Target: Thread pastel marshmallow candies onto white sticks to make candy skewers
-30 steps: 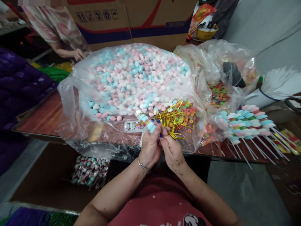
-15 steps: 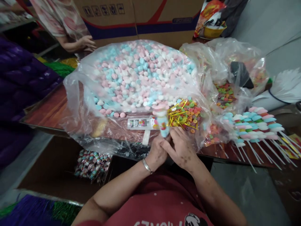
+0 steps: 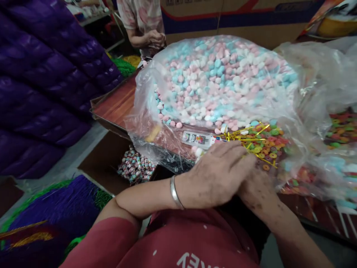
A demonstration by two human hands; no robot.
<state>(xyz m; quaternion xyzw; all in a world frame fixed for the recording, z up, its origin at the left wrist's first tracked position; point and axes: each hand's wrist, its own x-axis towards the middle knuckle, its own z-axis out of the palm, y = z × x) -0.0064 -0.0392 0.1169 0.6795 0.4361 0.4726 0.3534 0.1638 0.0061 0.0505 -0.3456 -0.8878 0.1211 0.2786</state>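
My left hand (image 3: 214, 176), with a silver bangle at the wrist, is closed, its fingers curled toward my right hand (image 3: 256, 184). The two hands touch above the table's front edge. The end of a wrapped candy stick (image 3: 198, 152) shows past the knuckles of my left hand; the rest is hidden beneath it. Fingers of my right hand are bent and mostly covered, so their grip is unclear. Just beyond lie gold twist ties (image 3: 240, 137), colourful ring candies (image 3: 267, 149) and a printed clear wrapper (image 3: 196, 139).
A big clear bag of pastel candies (image 3: 212, 82) covers the table (image 3: 117, 106). An open carton (image 3: 97, 163) with wrapped candies stands below left. Another person's hands (image 3: 156, 39) are at the back. Purple packages (image 3: 41, 74) stack up at left.
The view has swung left, so the table things appear further right. The candy stick, upright before, now lies low and mostly behind my left hand, which has turned over toward my right hand.
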